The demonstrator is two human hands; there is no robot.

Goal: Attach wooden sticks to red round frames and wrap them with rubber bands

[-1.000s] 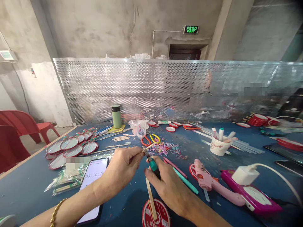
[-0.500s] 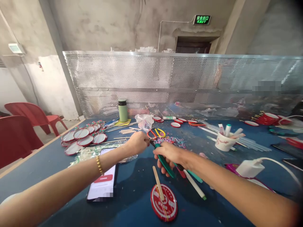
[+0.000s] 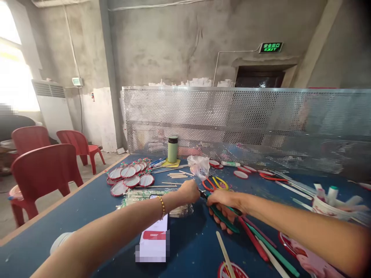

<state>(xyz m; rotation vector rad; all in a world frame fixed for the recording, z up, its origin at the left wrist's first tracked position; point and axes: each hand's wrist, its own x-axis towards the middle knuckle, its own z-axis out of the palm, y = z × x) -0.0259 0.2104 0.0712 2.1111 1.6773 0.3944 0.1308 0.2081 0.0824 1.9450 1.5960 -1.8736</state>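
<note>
Pliers (image 3: 218,212) are held over the blue table (image 3: 95,216), handles (image 3: 229,225) wrapped by the right hand (image 3: 223,199), tip (image 3: 203,195) set right beside the left hand (image 3: 189,191), perhaps so it can be aimed well. The left grip cannot be told: fingertips are hidden.

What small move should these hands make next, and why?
Probably a gentle squeeze of the green-handled pliers by the right hand: the handles stand apart, and the tip reaches the left hand. Whatever that hand may hold is hidden, so this is tentative.
</note>
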